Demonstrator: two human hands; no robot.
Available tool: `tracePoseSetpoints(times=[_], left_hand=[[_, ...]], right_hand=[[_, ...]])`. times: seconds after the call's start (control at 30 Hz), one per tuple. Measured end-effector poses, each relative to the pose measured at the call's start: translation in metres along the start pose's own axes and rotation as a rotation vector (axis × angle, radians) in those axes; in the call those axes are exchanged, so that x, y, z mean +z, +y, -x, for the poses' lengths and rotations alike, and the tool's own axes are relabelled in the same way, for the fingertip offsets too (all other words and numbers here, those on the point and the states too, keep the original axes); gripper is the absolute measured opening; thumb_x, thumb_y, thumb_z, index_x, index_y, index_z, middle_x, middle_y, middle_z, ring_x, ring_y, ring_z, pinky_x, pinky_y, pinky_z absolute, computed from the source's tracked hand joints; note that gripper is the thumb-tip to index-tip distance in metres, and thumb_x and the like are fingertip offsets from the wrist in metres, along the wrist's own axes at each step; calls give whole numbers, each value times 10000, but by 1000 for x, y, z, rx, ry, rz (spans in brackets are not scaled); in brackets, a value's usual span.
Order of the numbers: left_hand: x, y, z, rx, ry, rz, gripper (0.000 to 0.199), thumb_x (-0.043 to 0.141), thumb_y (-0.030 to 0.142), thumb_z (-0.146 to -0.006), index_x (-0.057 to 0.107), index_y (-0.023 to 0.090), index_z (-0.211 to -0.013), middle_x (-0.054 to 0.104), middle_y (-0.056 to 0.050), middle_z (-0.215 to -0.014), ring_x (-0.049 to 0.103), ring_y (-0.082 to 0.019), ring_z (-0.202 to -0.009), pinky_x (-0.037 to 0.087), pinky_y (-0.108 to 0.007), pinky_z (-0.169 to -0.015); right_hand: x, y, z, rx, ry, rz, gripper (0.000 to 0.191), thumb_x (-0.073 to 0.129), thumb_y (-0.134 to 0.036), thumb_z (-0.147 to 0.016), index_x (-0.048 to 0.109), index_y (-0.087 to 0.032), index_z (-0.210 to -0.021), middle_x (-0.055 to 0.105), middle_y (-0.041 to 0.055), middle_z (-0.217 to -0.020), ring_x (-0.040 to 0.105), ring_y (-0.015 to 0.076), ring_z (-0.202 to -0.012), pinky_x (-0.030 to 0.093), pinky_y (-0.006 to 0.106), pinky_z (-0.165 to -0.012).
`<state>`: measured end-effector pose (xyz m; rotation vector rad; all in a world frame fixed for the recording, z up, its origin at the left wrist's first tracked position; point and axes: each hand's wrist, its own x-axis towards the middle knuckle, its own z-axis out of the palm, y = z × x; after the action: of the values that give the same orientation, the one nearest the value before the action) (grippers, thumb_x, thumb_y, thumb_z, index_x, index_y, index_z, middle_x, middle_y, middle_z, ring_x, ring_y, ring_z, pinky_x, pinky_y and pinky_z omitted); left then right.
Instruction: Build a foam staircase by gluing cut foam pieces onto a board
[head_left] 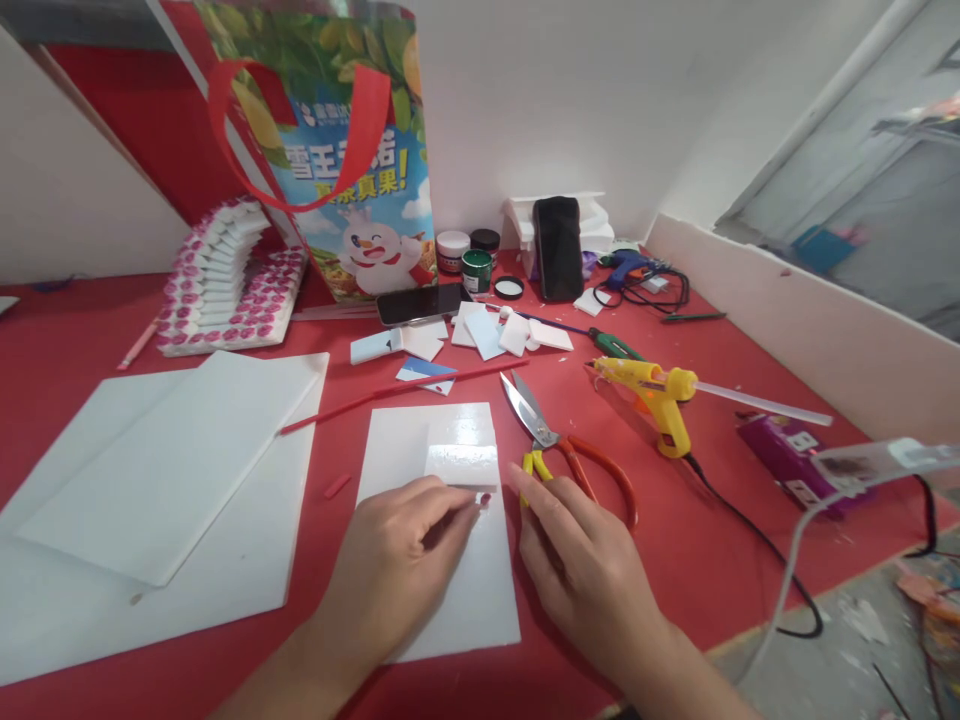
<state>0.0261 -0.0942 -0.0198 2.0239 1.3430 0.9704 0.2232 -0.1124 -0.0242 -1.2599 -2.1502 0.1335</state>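
My left hand [409, 550] is closed in a pinch over a white board [465, 610]. At its fingertips is a tiny dark red bit [485, 499] with some white beside it. Just beyond lies a small white block [461, 466] on the board. To the right, my right hand [581, 565] is curled over a tool with yellow handles [528, 470], its index finger stretched forward; the rest of the tool is hidden under the hand. Scissors with orange handles [577, 455] lie partly open beside that hand.
A yellow glue gun [652, 390] with its cord lies right. Two large white boards [172, 460] are at left, below a white piece with pink spots [232, 285]. White scraps [484, 330], a red strip [405, 388], paint jars [476, 270], phones [558, 250] and a bag [382, 220] stand behind.
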Motion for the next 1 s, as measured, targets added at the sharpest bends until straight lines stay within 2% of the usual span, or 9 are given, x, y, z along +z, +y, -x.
tracePoseSetpoints(times=[0.17,0.23,0.33,0.43,0.57,0.67,0.77,0.9,1.0], left_hand=[[-8,2,-2,11,60,54,173,599,193,-941,726,192,-823,649,22,-659,553,-80,-532,414,-193,-509],[-11,2,-3,2,89,50,184,594,191,-941,720,195,-807,636,22,-649,547,-83,-535,399,-199,-501],[-14,0,-3,-10,133,49,197,592,195,-936,704,191,-774,615,20,-629,528,-90,-536,376,-209,-492],[-14,-1,-3,-20,148,65,211,590,218,-940,689,189,-756,612,17,-630,521,-95,-545,375,-214,-501],[-16,-1,-3,-9,154,78,221,573,239,-953,686,182,-771,624,6,-649,517,-102,-552,387,-220,-515],[-19,-1,-4,-14,154,74,233,565,243,-956,673,177,-761,624,3,-641,524,-106,-557,400,-224,-528],[-21,-3,-6,-40,178,72,234,571,251,-953,669,178,-754,635,-3,-651,541,-115,-579,417,-231,-545],[-21,-7,-9,-87,217,100,211,574,253,-957,674,181,-785,645,-7,-694,528,-112,-593,416,-230,-536],[-23,-8,-10,-115,241,135,124,605,275,-951,691,192,-984,668,-14,-833,548,-102,-624,455,-221,-559]], right_hand=[[-25,-9,-17,90,3,-126,309,490,-122,-970,612,-148,-1253,668,94,-920,672,189,-771,556,278,-663],[-42,-12,-39,129,-43,-141,235,512,-169,-979,651,-172,-1168,666,78,-945,670,168,-777,544,257,-677],[-54,-12,-89,198,-156,81,209,524,-259,-983,699,-170,-1056,665,99,-1011,662,198,-782,508,296,-668],[-32,1,-142,356,-356,321,259,520,-261,-978,707,-136,-1105,655,146,-1104,665,250,-923,494,330,-791],[21,31,-188,439,-378,393,470,659,-358,-907,649,-3,-1216,599,267,-1234,583,358,-1173,450,389,-961],[47,48,-201,494,-357,370,534,661,-384,-894,627,31,-1229,559,316,-1283,561,399,-1205,457,422,-955],[51,54,-205,517,-322,314,483,640,-337,-901,614,16,-1229,568,310,-1285,578,376,-1196,452,421,-965],[29,47,-200,499,-265,156,365,623,-312,-886,631,-61,-1151,662,217,-1174,640,312,-1092,491,386,-896],[4,33,-177,453,-269,-53,265,610,-352,-883,635,-151,-1055,724,73,-967,687,204,-880,529,296,-747]])
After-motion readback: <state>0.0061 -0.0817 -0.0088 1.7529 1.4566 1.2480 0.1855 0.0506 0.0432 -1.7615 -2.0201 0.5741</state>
